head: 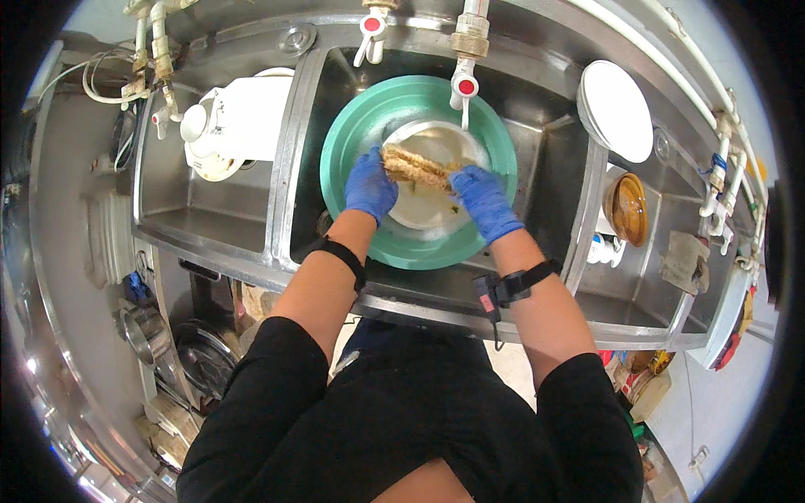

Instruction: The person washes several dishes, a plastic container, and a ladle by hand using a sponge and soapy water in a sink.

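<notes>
My left hand (371,187) and my right hand (484,202), both in blue disposable gloves, grip opposite ends of a brown fibrous scrubber (417,167), which looks like loofah. It is stretched between them above a green plastic basin (339,151). Inside the basin, a large round white dish (424,210) sits in cloudy, foamy water, with a few dark food bits on it. The scrubber covers part of the dish. The basin stands in the middle compartment of a stainless steel sink (534,182).
Two taps (464,88) (371,31) overhang the basin's far side. White dishes (251,116) fill part of the left compartment. White bowls (619,110) rest by the right divider. Amber bowls (627,207), a white pump bottle (605,250) and a grey cloth (685,261) are farther right.
</notes>
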{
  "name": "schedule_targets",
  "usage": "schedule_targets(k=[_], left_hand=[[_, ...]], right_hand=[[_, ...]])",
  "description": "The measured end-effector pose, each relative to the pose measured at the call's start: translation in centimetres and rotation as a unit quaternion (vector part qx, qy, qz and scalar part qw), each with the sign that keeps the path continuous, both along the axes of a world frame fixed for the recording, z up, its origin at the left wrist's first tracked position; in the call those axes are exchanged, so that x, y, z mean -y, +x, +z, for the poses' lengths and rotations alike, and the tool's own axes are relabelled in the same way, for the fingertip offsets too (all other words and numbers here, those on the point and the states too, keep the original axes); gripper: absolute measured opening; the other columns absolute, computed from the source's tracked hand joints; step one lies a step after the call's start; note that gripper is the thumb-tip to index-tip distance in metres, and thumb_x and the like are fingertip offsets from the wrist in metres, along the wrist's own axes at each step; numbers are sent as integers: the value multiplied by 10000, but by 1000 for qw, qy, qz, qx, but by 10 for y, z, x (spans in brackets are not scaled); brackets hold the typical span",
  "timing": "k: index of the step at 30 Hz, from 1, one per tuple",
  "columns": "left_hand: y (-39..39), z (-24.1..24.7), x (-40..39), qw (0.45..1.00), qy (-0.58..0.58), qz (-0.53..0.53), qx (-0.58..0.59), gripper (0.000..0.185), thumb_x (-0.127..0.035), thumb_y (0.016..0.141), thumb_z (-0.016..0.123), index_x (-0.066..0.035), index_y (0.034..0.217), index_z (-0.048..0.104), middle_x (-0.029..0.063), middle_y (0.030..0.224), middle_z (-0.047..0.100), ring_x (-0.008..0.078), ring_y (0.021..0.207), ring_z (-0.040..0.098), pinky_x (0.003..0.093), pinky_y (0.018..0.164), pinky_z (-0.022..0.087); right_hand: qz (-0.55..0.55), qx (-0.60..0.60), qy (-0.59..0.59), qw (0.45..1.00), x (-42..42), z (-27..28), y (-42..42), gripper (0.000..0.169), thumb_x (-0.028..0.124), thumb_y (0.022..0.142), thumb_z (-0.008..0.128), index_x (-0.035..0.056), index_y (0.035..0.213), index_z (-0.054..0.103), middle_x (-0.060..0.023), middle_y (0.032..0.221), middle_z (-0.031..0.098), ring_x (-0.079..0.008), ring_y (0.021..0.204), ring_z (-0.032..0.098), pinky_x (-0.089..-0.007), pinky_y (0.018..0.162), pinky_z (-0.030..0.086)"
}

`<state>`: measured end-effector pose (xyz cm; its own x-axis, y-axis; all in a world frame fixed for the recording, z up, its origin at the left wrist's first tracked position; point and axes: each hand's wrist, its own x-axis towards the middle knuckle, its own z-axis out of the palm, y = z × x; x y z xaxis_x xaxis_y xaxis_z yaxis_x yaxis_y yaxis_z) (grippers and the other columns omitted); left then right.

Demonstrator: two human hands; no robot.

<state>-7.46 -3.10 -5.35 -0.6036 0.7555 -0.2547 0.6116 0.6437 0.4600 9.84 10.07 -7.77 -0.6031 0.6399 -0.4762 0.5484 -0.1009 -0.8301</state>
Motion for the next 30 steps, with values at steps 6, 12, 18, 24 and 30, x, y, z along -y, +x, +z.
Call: schedule_targets(k=[6,12,18,24,30], left_hand=[[3,-14,6,998,-54,8,-9,518,-94,744,578,-21,1243,461,223,1137,532,386,1072,524,418,919,445],[-6,-45,-7,993,-71,89,-3,423,-161,738,613,1,1116,510,236,1099,558,387,1055,535,425,914,449],[-4,-29,-17,980,-123,154,34,376,-228,761,618,-3,1055,556,237,1094,596,379,1044,567,423,904,458],[-13,-3,-13,983,-84,118,118,426,-213,727,628,-1,1090,564,232,1100,605,381,1030,581,406,880,471],[23,-9,-6,914,90,246,311,477,-166,695,667,38,1105,533,197,1009,617,291,937,619,365,834,492]], right_hand=[[235,260,186,918,26,27,-8,324,294,849,492,40,989,636,-210,1007,637,-363,955,608,-426,879,463],[124,332,252,900,28,-9,-3,309,190,845,514,53,1084,654,-233,1190,558,-321,1069,578,-400,904,473],[307,362,261,841,10,8,-4,299,160,830,541,44,1079,659,-203,1173,577,-308,1078,578,-382,927,461],[363,331,239,837,14,5,-6,297,265,830,559,51,994,683,-163,1088,626,-326,1001,602,-394,882,476],[296,219,40,929,3,-31,0,388,301,789,610,29,1066,622,-183,1041,635,-355,908,619,-405,835,482]])
